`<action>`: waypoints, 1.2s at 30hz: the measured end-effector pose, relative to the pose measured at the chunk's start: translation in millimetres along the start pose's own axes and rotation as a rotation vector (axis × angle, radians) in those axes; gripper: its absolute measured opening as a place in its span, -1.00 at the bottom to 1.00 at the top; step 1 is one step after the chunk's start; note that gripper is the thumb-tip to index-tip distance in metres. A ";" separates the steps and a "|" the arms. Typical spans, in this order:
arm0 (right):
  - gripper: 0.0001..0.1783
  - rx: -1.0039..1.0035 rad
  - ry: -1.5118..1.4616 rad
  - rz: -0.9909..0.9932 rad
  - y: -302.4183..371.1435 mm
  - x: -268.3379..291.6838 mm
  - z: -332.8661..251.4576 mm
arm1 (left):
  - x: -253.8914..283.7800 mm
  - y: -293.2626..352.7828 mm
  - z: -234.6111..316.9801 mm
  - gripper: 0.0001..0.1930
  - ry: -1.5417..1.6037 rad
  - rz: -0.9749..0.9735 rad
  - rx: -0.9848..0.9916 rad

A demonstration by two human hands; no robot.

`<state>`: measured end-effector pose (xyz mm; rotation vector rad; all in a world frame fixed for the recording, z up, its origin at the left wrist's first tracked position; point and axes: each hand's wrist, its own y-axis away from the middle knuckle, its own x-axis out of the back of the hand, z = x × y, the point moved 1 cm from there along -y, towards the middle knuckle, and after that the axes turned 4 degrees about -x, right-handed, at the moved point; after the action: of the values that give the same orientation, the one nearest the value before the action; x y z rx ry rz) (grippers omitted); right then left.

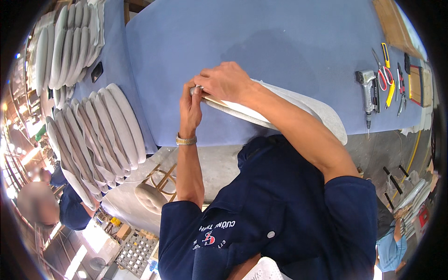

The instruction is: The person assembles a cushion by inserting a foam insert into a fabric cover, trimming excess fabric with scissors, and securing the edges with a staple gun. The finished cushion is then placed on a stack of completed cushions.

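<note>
Gripping grey fabric pc [327, 116] by end, L hand [190, 108] nearly closed, R hand [225, 81] fingers bent

And there's my left hand [190, 108], out at the end of a left forearm [189, 163] that runs almost straight ahead, left thumb [197, 96] and fingers drawn together in a pinch! From my remote seat I see my right forearm [291, 123] slanting in across my torso [280, 205], right elbow [343, 172] out wide. My right hand [225, 80] arches over, its back to the camera, knuckles bent, fingertips mostly hidden, right beside the left.
</note>
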<state>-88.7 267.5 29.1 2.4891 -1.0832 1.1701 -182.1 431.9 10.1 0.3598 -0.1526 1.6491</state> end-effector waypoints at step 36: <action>-0.83 0.180 0.100 0.080 10.0 -14.0 -8.9 | -19.2 36.1 -16.0 -0.65 0.204 0.265 -0.114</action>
<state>-106.7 271.8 23.5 2.5060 -1.1056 1.4589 -218.6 414.6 -7.1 0.0848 -0.1447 1.9178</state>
